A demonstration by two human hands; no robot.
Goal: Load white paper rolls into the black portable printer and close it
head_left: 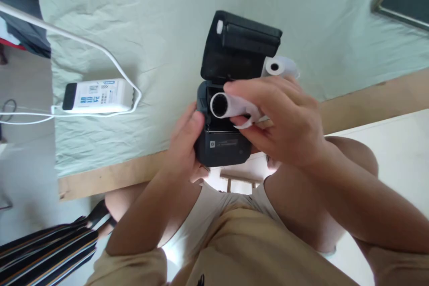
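The lone head camera is looking from the wearer's own head, facing forward and steeply down over the lap and both hands (234,129) at close range. No second view is sharing the counter (161,40).

Shirt (248,250) — tan, short-sleeved | shorts (197,216) — white | hands — bare

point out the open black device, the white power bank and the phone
black device (224,155): head view, lower front body
white power bank (115,94): head view, printed face
phone (407,2): head view, dark top face
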